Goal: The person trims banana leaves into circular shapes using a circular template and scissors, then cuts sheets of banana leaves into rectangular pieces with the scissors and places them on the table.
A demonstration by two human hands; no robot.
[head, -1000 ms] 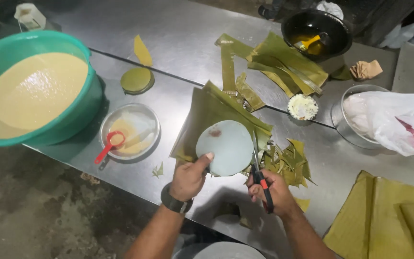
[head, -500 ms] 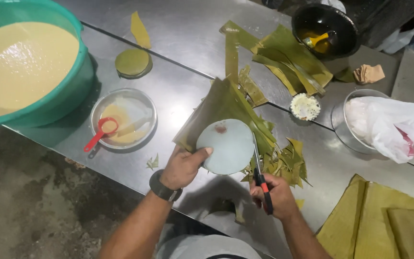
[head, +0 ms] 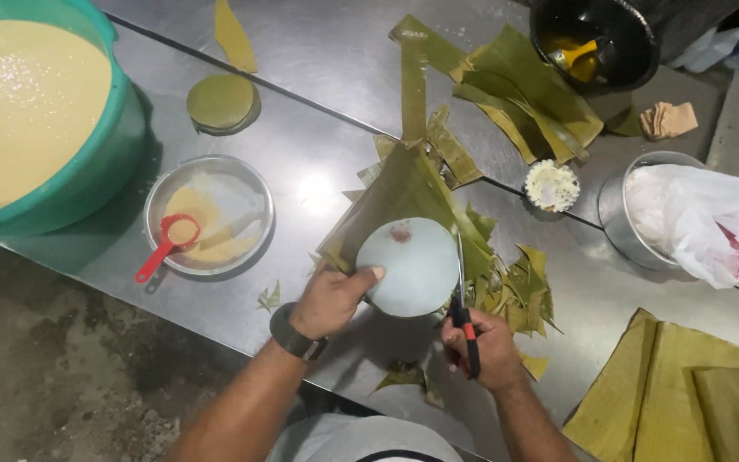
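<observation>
Head view: left hand pins white disc on banana leaf, right hand clenches scissors; disc slipping risks uneven cut.

Steel table across the view. At ten o'clock, a teal basin full of pale batter. Beside it, toward nine, a shallow metal pan with a red-handled scoop resting in it. At eleven, a round green leaf disc. At one, a black pot holding a yellow spoon, loose leaf strips just below. At three, a metal bowl under a white plastic bag; a small white fluted cup just beside. At four, stacked cut leaf sheets.
</observation>
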